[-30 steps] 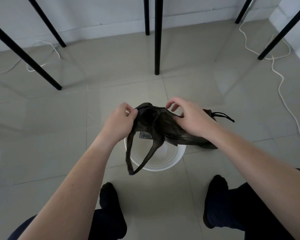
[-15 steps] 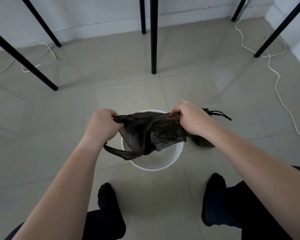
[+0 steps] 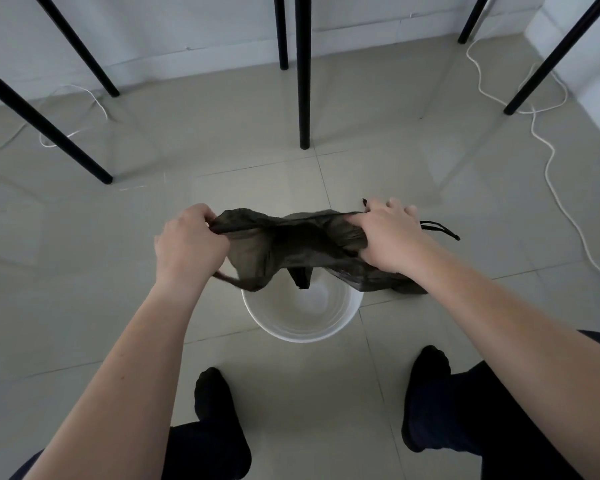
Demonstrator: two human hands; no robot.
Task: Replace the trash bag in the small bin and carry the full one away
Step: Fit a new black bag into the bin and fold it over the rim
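Standing with black-socked feet [image 3: 219, 407] just near of the small round white plastic bin [image 3: 302, 336], keeping it within easy reach. Gripping the thin black plastic trash bag [image 3: 291, 247] at both ends, left hand [image 3: 187, 244] and right hand [image 3: 388, 237] with fingers curled tight on the film. Stretching its mouth directly above the unlined bin, probably for lining it. Noting a tied dark bag [image 3: 409, 289], likely the full one, lying on the floor just right of the bin. Ignoring the black table legs [image 3: 303, 81] farther off.
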